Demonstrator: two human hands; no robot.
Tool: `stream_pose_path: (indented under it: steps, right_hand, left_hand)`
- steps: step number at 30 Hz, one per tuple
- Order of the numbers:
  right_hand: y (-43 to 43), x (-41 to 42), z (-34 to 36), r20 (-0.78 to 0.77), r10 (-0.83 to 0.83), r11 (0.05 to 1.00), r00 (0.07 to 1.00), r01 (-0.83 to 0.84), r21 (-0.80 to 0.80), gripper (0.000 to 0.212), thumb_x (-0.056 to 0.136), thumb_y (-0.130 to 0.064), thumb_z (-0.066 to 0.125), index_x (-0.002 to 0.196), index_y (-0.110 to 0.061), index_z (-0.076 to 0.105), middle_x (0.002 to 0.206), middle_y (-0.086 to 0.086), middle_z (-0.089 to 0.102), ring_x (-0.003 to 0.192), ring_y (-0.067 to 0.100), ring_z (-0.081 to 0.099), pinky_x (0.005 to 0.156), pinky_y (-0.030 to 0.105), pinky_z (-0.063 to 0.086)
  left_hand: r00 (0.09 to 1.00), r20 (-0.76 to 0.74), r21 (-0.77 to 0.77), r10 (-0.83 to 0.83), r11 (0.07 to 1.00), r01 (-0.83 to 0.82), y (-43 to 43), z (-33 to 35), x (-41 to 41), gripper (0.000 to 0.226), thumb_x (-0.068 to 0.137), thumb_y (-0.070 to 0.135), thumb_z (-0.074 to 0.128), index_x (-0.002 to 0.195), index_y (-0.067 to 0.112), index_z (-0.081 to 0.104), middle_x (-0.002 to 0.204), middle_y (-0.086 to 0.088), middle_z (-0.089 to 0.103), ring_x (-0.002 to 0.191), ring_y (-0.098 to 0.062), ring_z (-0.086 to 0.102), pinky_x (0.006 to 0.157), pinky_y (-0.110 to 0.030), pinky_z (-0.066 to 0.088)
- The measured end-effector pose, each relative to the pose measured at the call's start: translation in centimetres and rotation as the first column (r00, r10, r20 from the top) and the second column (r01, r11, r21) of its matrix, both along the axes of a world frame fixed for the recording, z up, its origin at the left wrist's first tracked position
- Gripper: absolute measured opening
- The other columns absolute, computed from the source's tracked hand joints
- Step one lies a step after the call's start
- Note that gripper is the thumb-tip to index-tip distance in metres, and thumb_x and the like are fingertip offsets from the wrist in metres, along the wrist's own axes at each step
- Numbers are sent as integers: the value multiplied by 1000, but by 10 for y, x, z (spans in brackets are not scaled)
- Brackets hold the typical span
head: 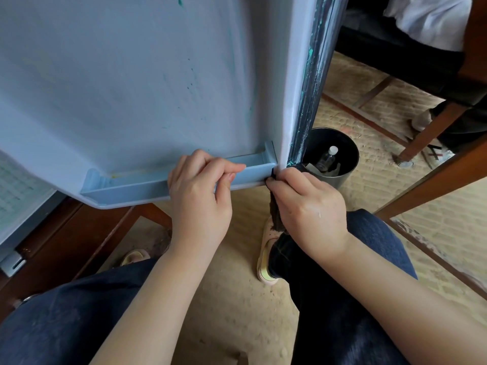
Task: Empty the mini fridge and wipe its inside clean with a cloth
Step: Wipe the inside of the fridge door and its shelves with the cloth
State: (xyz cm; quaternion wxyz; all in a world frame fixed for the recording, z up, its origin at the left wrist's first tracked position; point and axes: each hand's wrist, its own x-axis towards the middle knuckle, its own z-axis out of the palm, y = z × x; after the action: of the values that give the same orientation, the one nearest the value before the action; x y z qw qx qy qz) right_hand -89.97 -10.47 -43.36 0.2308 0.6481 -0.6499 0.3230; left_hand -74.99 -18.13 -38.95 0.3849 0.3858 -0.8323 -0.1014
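My left grip [200, 196] is closed on the front rail of the door shelf [126, 189], fingers curled over its top edge. I judge this hold is there to steady the open fridge door [131, 88] against the push of wiping. My right grip [308, 206] is closed on the dark cloth [276, 214], pinching its upper end and pressing it into the lower corner where the shelf end meets the door seal [313, 88]; the loose end hangs below the hand. The shelf shows nothing stored in it, so emptying looks done here. Green flecks mark the door liner and the seal, so wiping appears unfinished. The fridge cabinet lies off to my left, and I cannot tell its condition. A black bin [340, 180] holding a clear bottle [328, 158] stands on the floor just beyond the door edge.
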Motion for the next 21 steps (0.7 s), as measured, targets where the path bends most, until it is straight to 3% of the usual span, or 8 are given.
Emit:
stream_pose_path:
  steps: [4,9,14,21]
  right_hand:
    - [4,1,-2,127,8,999,992,-3,-39,21,73,5,76,89,-8,74,87,3,69,65,26,63,50,33,50]
    - [11,7,-7,288,-23,1000,957,28,-13,7,81,-5,71,84,-10,74,88,0,70,65,25,65,48,32,51]
    - [11,6,-5,335,-35,998,942,49,-34,7,86,-10,68,85,-11,75,88,-1,70,71,21,67,54,31,52]
    - [8,9,-3,373,-34,994,927,70,-83,5,85,-11,71,87,-11,75,88,0,69,72,17,67,56,29,51]
  left_hand:
    - [996,88,6,-29,1000,29,-2,7,1,18,86,8,59,93,18,72,84,0,58,81,-20,52,73,-35,40]
    - [949,279,-21,-144,988,156,-11,22,-6,21,86,37,55,89,26,72,83,8,60,81,-17,50,71,-29,26]
    - [958,172,36,-228,974,225,-22,16,-10,13,85,24,61,77,18,70,75,11,60,74,-13,46,69,-32,35]
    - [967,124,-29,-224,973,229,-23,10,-16,18,85,19,57,75,10,68,73,-2,59,75,-18,44,67,-37,36]
